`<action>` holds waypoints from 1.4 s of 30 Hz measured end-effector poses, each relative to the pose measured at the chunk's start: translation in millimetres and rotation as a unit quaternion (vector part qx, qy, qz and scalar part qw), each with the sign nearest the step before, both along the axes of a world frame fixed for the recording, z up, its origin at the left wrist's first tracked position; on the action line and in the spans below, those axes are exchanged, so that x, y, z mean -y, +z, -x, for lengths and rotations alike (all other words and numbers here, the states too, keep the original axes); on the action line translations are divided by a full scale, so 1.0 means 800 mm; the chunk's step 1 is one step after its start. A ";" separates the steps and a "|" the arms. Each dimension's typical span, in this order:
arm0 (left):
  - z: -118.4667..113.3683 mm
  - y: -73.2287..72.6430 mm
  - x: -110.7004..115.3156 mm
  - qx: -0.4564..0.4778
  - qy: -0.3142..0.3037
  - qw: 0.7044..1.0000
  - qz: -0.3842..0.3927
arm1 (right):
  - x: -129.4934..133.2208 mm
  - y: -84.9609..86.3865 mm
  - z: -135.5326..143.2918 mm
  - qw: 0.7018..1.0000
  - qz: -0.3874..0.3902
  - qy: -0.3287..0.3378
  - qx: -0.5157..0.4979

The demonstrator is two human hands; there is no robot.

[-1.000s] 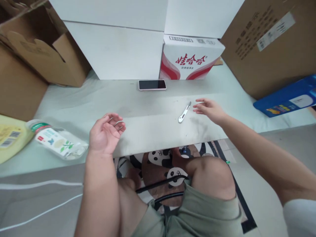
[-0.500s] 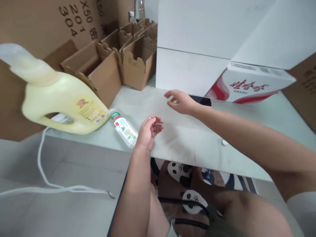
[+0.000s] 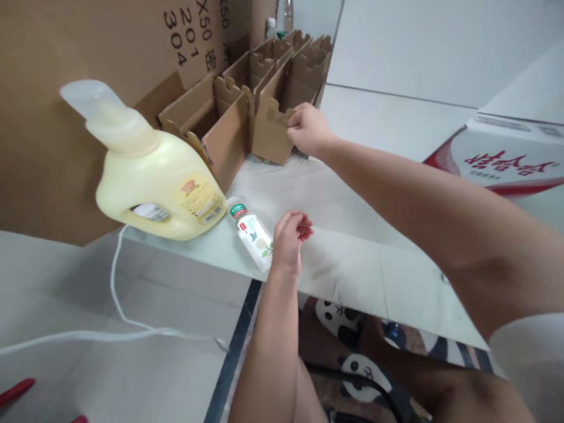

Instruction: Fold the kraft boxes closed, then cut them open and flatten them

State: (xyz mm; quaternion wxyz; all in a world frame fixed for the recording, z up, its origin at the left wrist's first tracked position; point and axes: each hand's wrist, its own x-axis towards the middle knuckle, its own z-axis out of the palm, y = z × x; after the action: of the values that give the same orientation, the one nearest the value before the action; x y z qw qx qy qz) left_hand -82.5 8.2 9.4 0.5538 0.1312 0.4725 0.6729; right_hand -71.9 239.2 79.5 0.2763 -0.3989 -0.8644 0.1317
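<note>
My right hand [image 3: 309, 130] is closed, with the fingers pinching the notched front edge of an open cardboard box [image 3: 271, 136] at the back of the table. Low over the table's front part, my left hand [image 3: 291, 238] is empty, its fingers loosely curled and a little apart. Close to its left lies a clear plastic bottle [image 3: 254, 238] with a white label and a green and red band. The hand and wrist cover a bit of the bottle's lower end.
A large pale-yellow jug [image 3: 154, 182] stands tilted at the left. More open cardboard boxes [image 3: 220, 117] stand behind it. A white and red carton [image 3: 506, 155] sits at the right, beside a white cabinet [image 3: 396, 59]. A white cable [image 3: 132, 335] hangs to the floor.
My right hand has moved left and away from me, from above the table to the cardboard box edge, which it now grips. My left hand has stayed beside the bottle. The view has turned right.
</note>
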 end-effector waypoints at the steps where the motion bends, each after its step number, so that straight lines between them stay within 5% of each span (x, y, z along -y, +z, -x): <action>1: -0.001 0.000 0.000 -0.010 0.036 0.999 -0.009 | 0.014 0.002 -0.016 1.000 -0.003 0.007 -0.028; 3: -0.002 0.000 0.001 -0.052 0.143 0.987 -0.054 | 0.050 0.006 -0.062 0.996 -0.006 0.016 -0.087; 6: -0.005 -0.003 0.005 -0.148 0.333 0.920 -0.143 | 0.116 0.007 -0.158 0.980 -0.036 0.003 -0.194; 8: -0.009 -0.007 0.008 -0.208 0.379 0.887 -0.163 | 0.165 0.001 -0.228 0.958 -0.089 -0.024 -0.272; 10: -0.020 -0.011 0.011 -0.255 0.319 0.894 -0.184 | 0.214 -0.010 -0.290 0.929 -0.126 -0.049 -0.344; 14: -0.057 -0.017 0.011 -0.308 0.055 0.895 -0.318 | 0.288 -0.045 -0.366 0.900 -0.109 -0.130 -0.402; 16: -0.077 -0.019 0.007 -0.316 0.001 0.879 -0.358 | 0.305 -0.062 -0.383 0.899 -0.090 -0.146 -0.404; 24: -0.097 -0.024 -0.018 -0.365 0.022 0.876 -0.314 | 0.303 -0.094 -0.420 0.919 0.011 -0.045 -0.392; 32: -0.107 -0.016 -0.017 -0.347 0.082 0.886 -0.295 | 0.311 -0.094 -0.409 0.953 -0.033 0.034 -0.299; 42: -0.133 0.007 0.012 -0.365 0.178 0.873 -0.272 | 0.317 -0.079 -0.413 0.932 -0.051 0.028 -0.357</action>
State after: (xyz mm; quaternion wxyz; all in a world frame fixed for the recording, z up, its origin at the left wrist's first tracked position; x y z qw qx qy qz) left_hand 24.1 -1.8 14.7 0.1555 0.4262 0.4549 0.7663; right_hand 258.9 -14.5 16.0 0.5826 -0.2864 -0.7254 0.2289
